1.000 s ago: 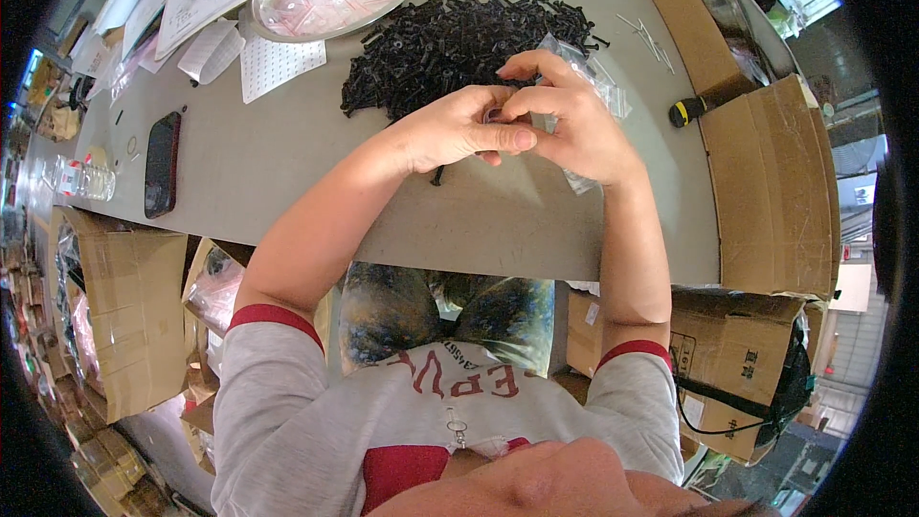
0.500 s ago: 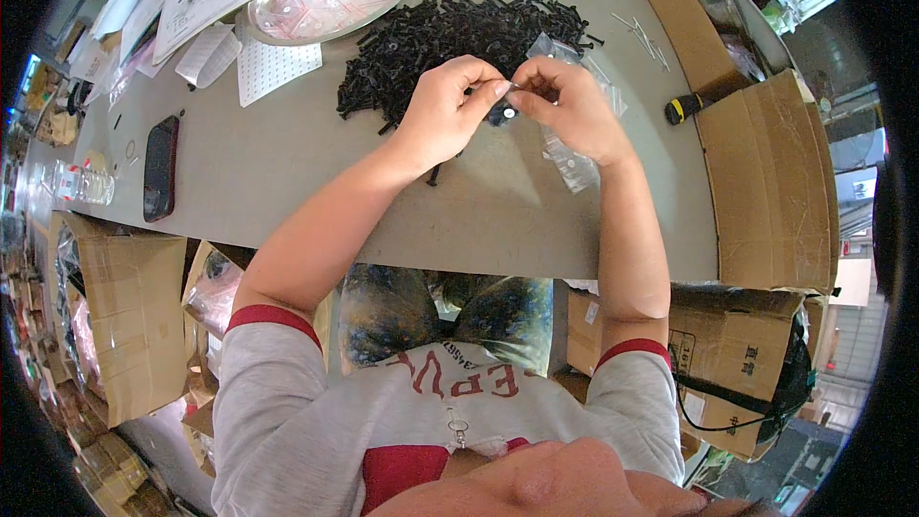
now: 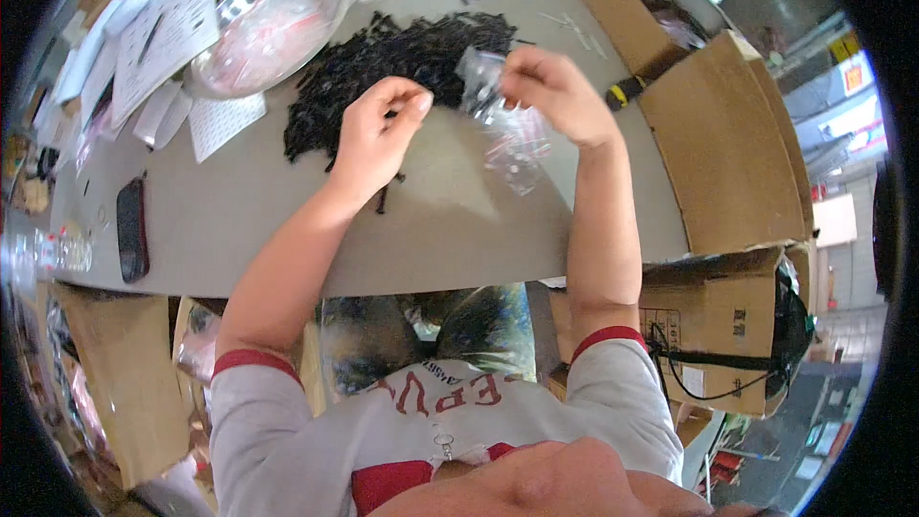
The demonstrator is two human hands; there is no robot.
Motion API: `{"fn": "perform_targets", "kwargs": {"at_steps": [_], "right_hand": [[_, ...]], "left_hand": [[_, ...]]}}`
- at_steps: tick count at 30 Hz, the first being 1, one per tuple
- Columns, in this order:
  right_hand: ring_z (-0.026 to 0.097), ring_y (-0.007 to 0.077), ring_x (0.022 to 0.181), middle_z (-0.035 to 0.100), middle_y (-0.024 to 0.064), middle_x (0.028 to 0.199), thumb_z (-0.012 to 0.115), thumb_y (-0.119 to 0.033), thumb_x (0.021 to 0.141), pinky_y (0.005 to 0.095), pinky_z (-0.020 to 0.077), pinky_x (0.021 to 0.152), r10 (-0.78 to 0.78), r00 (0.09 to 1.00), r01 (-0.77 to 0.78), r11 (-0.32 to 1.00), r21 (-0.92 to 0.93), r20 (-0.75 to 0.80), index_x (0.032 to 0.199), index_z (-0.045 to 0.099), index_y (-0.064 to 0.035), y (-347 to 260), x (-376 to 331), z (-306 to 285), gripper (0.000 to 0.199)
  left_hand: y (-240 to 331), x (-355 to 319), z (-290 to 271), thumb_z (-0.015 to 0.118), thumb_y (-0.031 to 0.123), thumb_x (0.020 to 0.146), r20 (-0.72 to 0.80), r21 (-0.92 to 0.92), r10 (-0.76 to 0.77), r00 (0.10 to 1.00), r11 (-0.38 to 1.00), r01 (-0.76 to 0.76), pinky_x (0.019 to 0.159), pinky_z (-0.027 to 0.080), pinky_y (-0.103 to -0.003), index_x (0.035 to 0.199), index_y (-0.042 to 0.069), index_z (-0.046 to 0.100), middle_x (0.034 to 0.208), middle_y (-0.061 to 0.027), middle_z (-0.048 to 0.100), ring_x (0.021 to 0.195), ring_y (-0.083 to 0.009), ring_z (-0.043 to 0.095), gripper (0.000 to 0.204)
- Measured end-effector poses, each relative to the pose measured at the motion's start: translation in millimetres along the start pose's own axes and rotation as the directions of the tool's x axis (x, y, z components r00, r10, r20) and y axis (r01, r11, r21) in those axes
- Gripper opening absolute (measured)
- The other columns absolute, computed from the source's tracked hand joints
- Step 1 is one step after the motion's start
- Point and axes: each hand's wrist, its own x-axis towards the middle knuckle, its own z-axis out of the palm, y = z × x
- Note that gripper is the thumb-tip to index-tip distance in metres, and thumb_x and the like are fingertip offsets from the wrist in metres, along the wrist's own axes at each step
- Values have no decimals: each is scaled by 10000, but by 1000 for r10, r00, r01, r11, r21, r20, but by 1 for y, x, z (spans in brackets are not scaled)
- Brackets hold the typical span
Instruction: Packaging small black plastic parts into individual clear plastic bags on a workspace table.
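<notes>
A heap of small black parts [image 3: 383,67] lies on the grey table [image 3: 450,220]. My left hand [image 3: 378,134] hovers at the heap's near edge with its fingers curled, thumb and forefinger close together; whether a part is pinched between them I cannot tell. My right hand [image 3: 550,96] holds a small clear plastic bag [image 3: 483,81] by its top, raised a little above the table beside the heap. More clear bags [image 3: 517,148] lie on the table just below that hand.
A shallow clear bowl [image 3: 268,29] with pink-and-white packets stands at the back left, next to paper sheets [image 3: 163,38]. A black phone [image 3: 131,228] lies at the left. Open cardboard boxes [image 3: 718,153] line the table's right side.
My hands were together over the bag near the heap; they have now drawn apart, the left going toward the heap and the right lifting the bag.
</notes>
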Motion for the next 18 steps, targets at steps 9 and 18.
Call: {"fn": "perform_targets", "kwargs": {"at_steps": [9, 18], "right_hand": [[595, 151, 797, 612, 85, 987, 586, -158, 915, 258, 449, 665, -68, 303, 564, 817, 121, -951, 1103, 516, -67, -3, -50, -88, 221], [583, 158, 675, 632, 56, 705, 756, -123, 656, 302, 446, 622, 424, 877, -239, 793, -560, 227, 878, 625, -18, 32, -5, -17, 279]], "left_hand": [[1, -7, 4, 579, 161, 922, 77, 52, -39, 996, 998, 35, 672, 459, -218, 1019, 8, 530, 849, -1, 546, 757, -56, 518, 188], [-4, 2, 5, 592, 152, 912, 92, 21, -41, 995, 999, 40, 675, 456, -221, 1028, 10, 531, 862, -1, 546, 780, -60, 522, 193]]}}
